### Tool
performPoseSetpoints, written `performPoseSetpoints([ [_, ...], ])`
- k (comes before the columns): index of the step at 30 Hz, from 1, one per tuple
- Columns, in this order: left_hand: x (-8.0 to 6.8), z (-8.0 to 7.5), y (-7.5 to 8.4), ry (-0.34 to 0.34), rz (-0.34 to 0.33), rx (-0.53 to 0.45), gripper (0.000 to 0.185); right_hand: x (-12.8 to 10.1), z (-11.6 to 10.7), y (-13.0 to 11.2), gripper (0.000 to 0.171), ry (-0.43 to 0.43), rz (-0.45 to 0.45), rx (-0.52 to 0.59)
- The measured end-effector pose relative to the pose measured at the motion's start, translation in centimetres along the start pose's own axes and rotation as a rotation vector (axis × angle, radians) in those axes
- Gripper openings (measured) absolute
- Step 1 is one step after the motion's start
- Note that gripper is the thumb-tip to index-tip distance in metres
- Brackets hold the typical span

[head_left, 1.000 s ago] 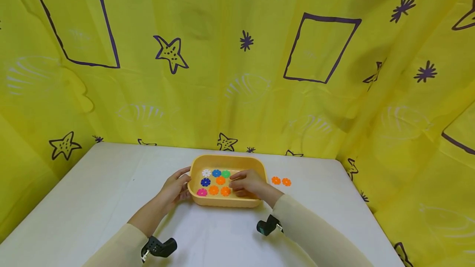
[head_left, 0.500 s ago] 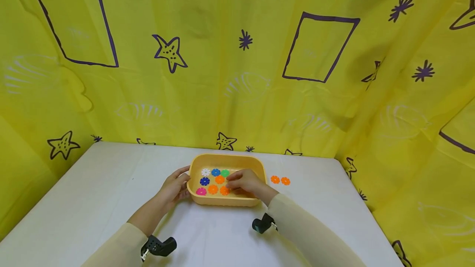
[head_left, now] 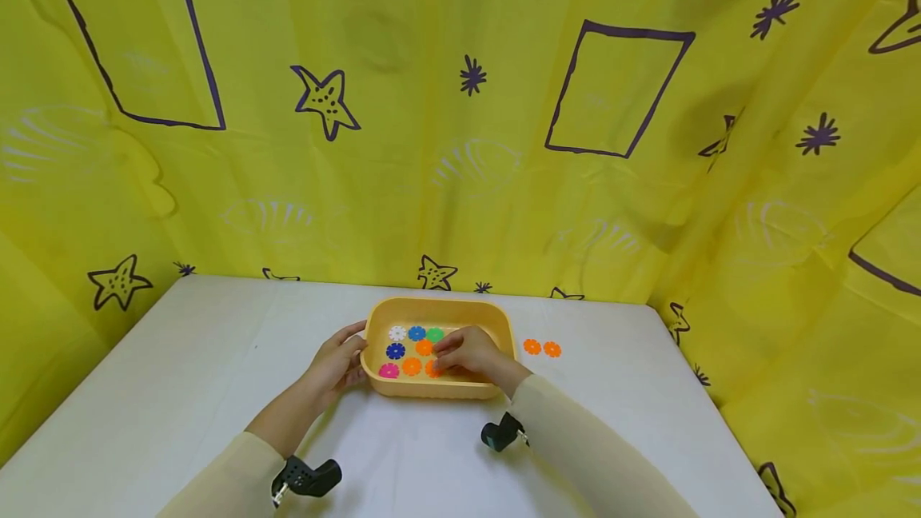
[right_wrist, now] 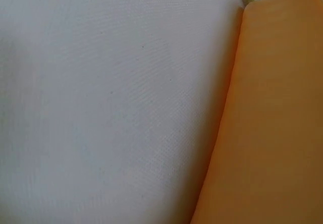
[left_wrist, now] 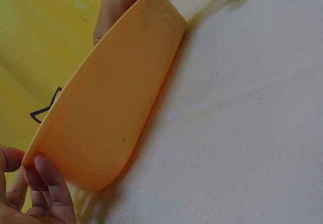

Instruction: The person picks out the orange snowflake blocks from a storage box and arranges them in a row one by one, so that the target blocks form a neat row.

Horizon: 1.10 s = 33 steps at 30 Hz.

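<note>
Although the right hand (head_left: 471, 350) covers part of its interior, the yellow-orange tray (head_left: 435, 392) is seen on the table: an oblong with rounded corners, smooth, plastic-looking walls and a thin rim. Eight flat round discs with notched, flower-like edges show inside it. The back row reads white disc (head_left: 397, 333), blue disc (head_left: 416, 333), green disc (head_left: 435, 335); the middle, dark blue disc (head_left: 396, 351) and orange disc (head_left: 424, 348); the front, pink disc (head_left: 388, 372), then two more in orange.

The left hand (head_left: 338, 362) grips the tray's left end, thumb and curled fingers (left_wrist: 53, 186) pinching the rim between them. The right hand reaches over the front wall, fingers narrowly bent, tips at the rightmost orange disc of the front row; whether they pinch it cannot be told.

Outside, just beside the tray's right end, two loose orange discs (head_left: 532, 347) lie side by side. The table (head_left: 403, 462) bears a white, finely woven-looking covering. Both forearms wear cream sleeves (head_left: 230, 478), each with a black wrist device (head_left: 305, 478). Behind hangs a yellow curtain (head_left: 403, 182), softly creased, printed with purple starfish, bursts and four-sided outlines.
</note>
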<state>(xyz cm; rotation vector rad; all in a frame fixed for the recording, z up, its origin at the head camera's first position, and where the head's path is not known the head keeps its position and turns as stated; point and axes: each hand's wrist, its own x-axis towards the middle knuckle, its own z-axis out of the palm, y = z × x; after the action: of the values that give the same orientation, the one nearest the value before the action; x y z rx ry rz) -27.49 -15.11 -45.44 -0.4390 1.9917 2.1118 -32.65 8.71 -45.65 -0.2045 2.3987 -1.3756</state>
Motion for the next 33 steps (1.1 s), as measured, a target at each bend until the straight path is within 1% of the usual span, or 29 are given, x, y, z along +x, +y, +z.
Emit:
performPoseSetpoints([
  [10,0.09,0.0,-0.14,-0.008,0.005,-0.018,0.055,0.17,0.22,0.14,0.024,0.004,-0.034,-0.045],
  [17,-0.02,0.02,-0.08,0.001,0.003,-0.012,0.055,0.15,0.34,-0.01,0.025,0.008,-0.069,-0.119],
  [33,0.02,-0.01,-0.2,-0.004,0.01,-0.028,0.055,0.13,0.46,-0.13,0.021,0.015,-0.075,-0.164],
])
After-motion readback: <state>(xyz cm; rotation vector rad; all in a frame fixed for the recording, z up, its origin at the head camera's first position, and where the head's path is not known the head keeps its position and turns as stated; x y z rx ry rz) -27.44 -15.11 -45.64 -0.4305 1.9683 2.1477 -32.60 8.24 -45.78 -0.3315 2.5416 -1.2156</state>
